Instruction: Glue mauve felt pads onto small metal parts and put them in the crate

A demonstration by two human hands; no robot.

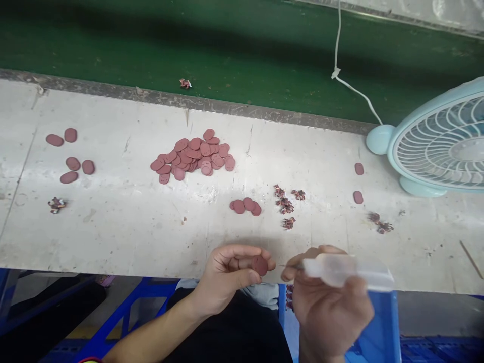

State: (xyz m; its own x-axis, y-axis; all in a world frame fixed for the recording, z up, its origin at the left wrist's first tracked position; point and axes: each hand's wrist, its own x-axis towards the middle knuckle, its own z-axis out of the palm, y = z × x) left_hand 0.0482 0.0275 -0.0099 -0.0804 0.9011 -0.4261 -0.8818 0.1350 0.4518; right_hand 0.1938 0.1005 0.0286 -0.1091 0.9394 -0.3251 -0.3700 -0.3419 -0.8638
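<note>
1 dark-red disc is pinched by fingers of left hand, near right of disc heap on worktop | translucent bottle is grasped by fingers of right hand, pointed toward disc | brown figures are strewn right of heap | 5 loose discs are laid left of heap

The brown disc looks matt and smooth, like those in the pile. The bottle is translucent plastic, its thin tip seemingly metal. The white surface has a faint sheen, scuffed and stained; its edging strip resembles worn metal. The fan is smooth plastic, the dark clothing matt cloth.
</note>
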